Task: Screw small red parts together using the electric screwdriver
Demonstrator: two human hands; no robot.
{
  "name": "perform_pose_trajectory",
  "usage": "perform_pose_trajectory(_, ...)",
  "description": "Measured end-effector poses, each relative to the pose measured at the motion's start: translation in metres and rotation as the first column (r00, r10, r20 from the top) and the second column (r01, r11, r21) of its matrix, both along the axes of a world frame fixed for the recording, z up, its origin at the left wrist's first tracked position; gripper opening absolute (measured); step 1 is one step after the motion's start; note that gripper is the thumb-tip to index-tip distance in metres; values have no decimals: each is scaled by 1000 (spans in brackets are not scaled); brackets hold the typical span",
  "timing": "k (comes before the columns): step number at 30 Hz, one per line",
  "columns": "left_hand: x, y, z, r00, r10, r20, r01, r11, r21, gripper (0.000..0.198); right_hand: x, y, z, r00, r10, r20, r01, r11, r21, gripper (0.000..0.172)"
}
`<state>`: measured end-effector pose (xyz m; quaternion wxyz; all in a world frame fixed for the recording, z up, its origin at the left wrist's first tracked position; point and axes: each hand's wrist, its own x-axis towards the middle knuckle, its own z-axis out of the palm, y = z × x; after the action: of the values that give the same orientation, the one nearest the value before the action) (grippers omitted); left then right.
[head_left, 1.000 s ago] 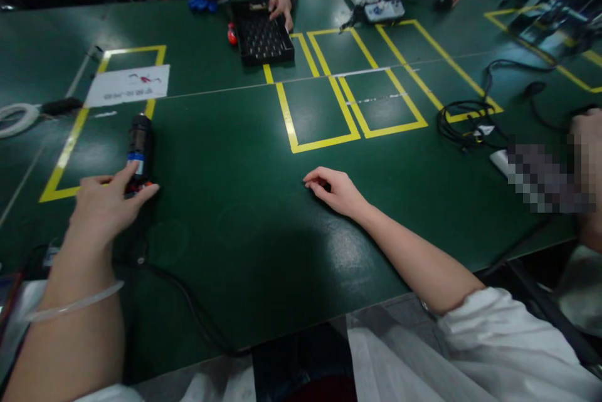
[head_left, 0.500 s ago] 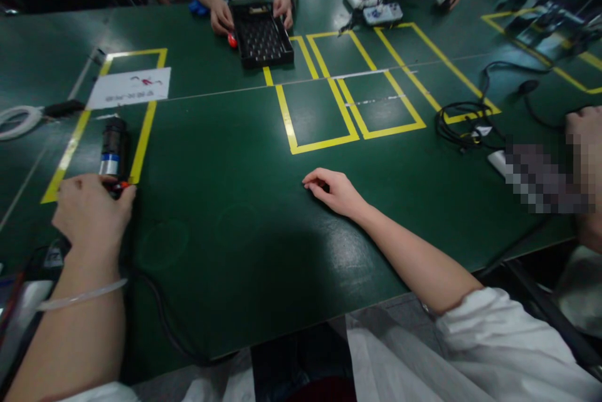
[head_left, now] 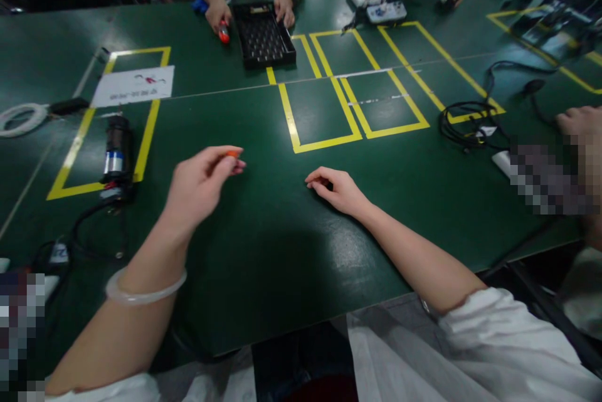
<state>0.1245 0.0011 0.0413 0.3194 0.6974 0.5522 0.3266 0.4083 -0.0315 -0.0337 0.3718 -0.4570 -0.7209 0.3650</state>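
Left of centre in the frame, the left hand (head_left: 200,185) is pinching a small orange piece (head_left: 232,153) between thumb and fingertips, hovering just above the green table (head_left: 263,251). Judging by this, the piece is being carried in mid-air and is not yet set down. Any next move is calling for a steady, firm pinch, since the piece looks tiny, smooth and easy to drop. Right of it, the right hand (head_left: 336,189) is lying loosely curled on the faintly glossy tabletop, grasping nothing that shows. A pale translucent bangle (head_left: 145,292) is circling the left wrist. Further left, a black cylindrical device (head_left: 115,151) with a silvery band is lying inside a yellow tape outline (head_left: 145,132), its black cable (head_left: 94,226) looping toward the lower left.
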Motion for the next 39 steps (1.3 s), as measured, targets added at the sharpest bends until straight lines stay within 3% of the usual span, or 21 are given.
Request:
perform_pose_trajectory(2, 33, -4, -3, 979, -176, 106, 192, 967, -169, 46, 1, 0, 0, 999, 19, -38, -20, 999, -25, 15)
perform_pose_trajectory(4, 56, -5, -9, 943, -284, 173, 321, 915, -244, 48, 1, 0, 0, 993, 51, -106, -58, 997, -58, 15)
perform_pose_trajectory(8, 75, -5, -30, 872, -381, 306, 463, 845, -268, 57, -2, -1, -1, 958, 117, -263, -151, 982, -114, 20)
perform_pose_trajectory(11, 76, -5, -46, 833, -401, 381, 519, 804, -291, 59, -5, -2, 0, 959, 136, -249, -168, 980, -110, 20)
perform_pose_trajectory(20, 74, -8, -61, 827, -170, 536, 422, 817, -392, 34, -7, -3, -1, 965, 95, -243, -115, 991, -71, 17)
perform_pose_trajectory(30, 73, -9, -57, 842, -237, 485, 449, 807, -384, 33, -8, -2, -1, 972, 89, -217, -105, 992, -64, 19)
perform_pose_trajectory(34, 75, -11, -56, 841, -227, 491, 435, 823, -365, 32, -8, -2, -1, 968, 64, -243, -90, 991, -98, 24)
perform_pose_trajectory(39, 75, -11, -59, 845, -264, 465, 431, 850, -301, 29, -8, -1, -1, 977, 19, -210, -41, 994, -105, 17)
